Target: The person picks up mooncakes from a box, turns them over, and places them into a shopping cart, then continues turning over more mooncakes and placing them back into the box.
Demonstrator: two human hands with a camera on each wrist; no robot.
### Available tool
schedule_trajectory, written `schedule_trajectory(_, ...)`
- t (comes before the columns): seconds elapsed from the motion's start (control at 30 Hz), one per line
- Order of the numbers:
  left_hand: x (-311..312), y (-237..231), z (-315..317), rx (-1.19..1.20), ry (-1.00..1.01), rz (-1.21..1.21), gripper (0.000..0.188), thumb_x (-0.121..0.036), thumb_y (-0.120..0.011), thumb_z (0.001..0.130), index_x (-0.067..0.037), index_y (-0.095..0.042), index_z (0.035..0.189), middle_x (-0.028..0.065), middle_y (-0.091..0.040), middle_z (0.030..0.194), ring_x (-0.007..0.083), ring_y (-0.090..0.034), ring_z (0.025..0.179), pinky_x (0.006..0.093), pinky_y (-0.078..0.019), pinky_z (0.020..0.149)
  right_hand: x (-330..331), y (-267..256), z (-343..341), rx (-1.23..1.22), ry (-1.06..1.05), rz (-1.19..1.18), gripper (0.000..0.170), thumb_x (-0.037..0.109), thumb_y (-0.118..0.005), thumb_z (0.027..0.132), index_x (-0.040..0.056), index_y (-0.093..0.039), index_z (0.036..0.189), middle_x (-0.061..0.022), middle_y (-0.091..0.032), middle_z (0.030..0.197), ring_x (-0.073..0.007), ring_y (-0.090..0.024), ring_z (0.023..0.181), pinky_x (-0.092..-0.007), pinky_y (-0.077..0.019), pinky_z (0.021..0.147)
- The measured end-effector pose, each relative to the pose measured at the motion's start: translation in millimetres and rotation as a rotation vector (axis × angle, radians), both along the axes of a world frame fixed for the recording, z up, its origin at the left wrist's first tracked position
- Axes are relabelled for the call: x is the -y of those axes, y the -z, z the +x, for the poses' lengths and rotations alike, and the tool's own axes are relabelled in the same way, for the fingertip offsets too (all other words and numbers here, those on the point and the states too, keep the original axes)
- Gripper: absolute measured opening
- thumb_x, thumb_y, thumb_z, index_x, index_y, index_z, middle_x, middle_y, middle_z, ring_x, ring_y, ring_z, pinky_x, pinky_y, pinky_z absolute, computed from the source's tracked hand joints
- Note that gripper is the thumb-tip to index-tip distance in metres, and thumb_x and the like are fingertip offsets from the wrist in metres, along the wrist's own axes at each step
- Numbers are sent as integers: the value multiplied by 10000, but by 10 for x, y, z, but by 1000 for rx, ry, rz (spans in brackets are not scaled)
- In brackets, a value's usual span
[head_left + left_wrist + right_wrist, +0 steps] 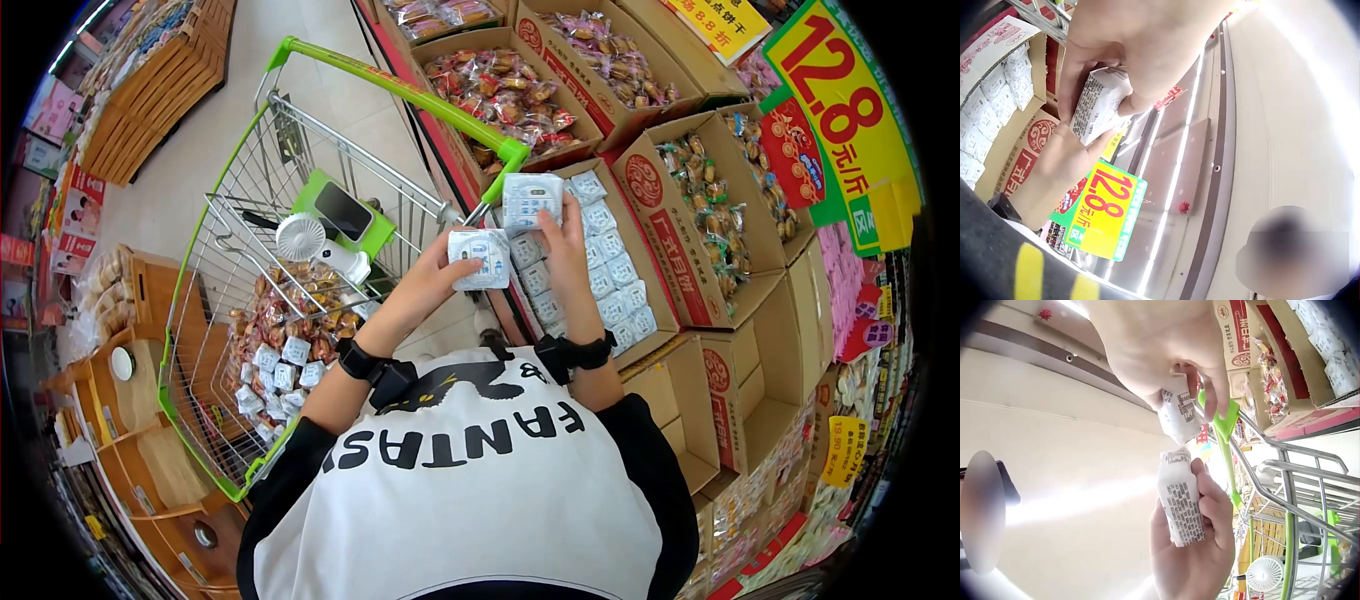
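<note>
Pinching a white packet (1180, 417) with the right hand (1163, 347); gripping another packet (1182, 503) just below those fingers with the left hand (1194, 562). Showing a green-trimmed cart (1289, 550) and white fan (1265, 573) right of the fingers.

Both arms reach from the bottom of the head view toward the upper centre, elbows bent and forearms converging. Black fabric sleeves (655, 465) cover the upper arms; the forearms are bare. A black strap with a dark block-shaped mount (393, 384) circles the left wrist; a matching black strap (590, 350) circles the right. The bare left hand (440, 270) sits slightly lower than the bare right hand (567, 245), close beside it. Both hands are in a pinch grip, thumbs uppermost, fingers bent beneath.
</note>
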State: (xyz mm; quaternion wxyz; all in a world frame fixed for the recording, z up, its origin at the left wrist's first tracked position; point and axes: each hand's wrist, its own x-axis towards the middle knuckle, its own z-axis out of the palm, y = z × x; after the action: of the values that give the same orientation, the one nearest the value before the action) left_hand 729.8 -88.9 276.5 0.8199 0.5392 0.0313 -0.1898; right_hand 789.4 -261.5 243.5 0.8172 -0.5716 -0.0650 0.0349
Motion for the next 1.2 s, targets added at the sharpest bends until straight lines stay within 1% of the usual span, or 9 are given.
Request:
schedule_trajectory(0.17, -115, -109, -60, -105, -106, -163, 343, -73, -446, 832, -11, -344, 1153, 98, -478, 1084, 169, -502, 995, 301, -415, 855, 57, -139, -40, -131, -125, 266, 395, 59, -466, 817, 33, -290, 1169, -101, -459, 1065, -189, -522, 931, -359, -486, 760)
schedule_trajectory(0.27, -172, -46, -64, -142, -144, -216, 328, -116, -421, 849, -8, -347, 1149, 103, -480, 1087, 177, -496, 1010, 307, -410, 864, 52, -152, -71, -150, -123, 213, 423, 28, -481, 798, 39, -298, 1179, -91, -466, 1062, -185, -528, 915, -351, -489, 743)
schedule_trajectory(0.33, -192, -25, -65, -117, -146, -166, 328, -148, -382, 858, -10, -343, 1154, 125, -462, 1119, 230, -496, 1009, 396, -432, 848, 51, -150, -88, -136, -124, 176, 457, 14, -515, 774, 45, -307, 1180, -85, -470, 1056, -180, -525, 916, -337, -481, 753)
schedule_trajectory(0.47, -220, 22, -78, -112, -157, -154, 325, -152, -376, 861, -13, -340, 1153, 124, -463, 1114, 228, -498, 1007, 389, -427, 855, 45, -182, -121, -8, -165, 0, 586, -7, -632, 679, 65, -332, 1177, -73, -479, 1039, -165, -518, 917, -289, -453, 777)
schedule_trajectory(0.53, -240, 31, -81, -88, -107, -119, 330, -172, -393, 868, -34, -347, 1164, 83, -475, 1103, 163, -485, 1021, 300, -398, 872, 38, -279, -154, -7, -217, -8, 601, -5, -656, 656, 63, -343, 1164, -72, -489, 1028, -156, -519, 911, -274, -445, 776)
schedule_trajectory(0.67, -236, 61, -77, -77, -108, -79, 335, -173, -389, 871, -46, -341, 1178, 78, -466, 1109, 147, -472, 1028, 287, -396, 864, 65, -310, -179, -53, -365, -93, 588, -14, -682, 612, 36, -383, 1116, -86, -512, 1030, -151, -509, 948, -264, -429, 796)
schedule_trajectory(1.0, -211, 27, -94, -31, -49, -141, 344, -223, -341, 888, -47, -353, 1184, 73, -427, 1146, 158, -427, 1073, 313, -359, 896, -19, -299, -207, 6, -540, -209, 489, 3, -677, 637, 12, -429, 1058, -94, -520, 1016, -138, -511, 930, -261, -431, 794)
schedule_trajectory(1.07, -218, 24, -105, 3, -43, -154, 354, -229, -343, 885, -45, -345, 1188, 73, -423, 1149, 161, -421, 1080, 313, -356, 899, -49, -281, -218, 38, -500, -160, 437, 24, -682, 656, 9, -453, 1028, -48, -535, 904, -88, -512, 803, -202, -438, 665)
schedule_trajectory(1.2, -236, -16, -140, 189, -15, 17, 464, -133, -507, 795, -40, -304, 1203, 77, -415, 1149, 154, -409, 1082, 297, -341, 907, -50, -278, -213, 39, -508, -183, 426, 25, -693, 643, 15, -460, 1000, -30, -512, 862, -84, -504, 771, -203, -434, 669)
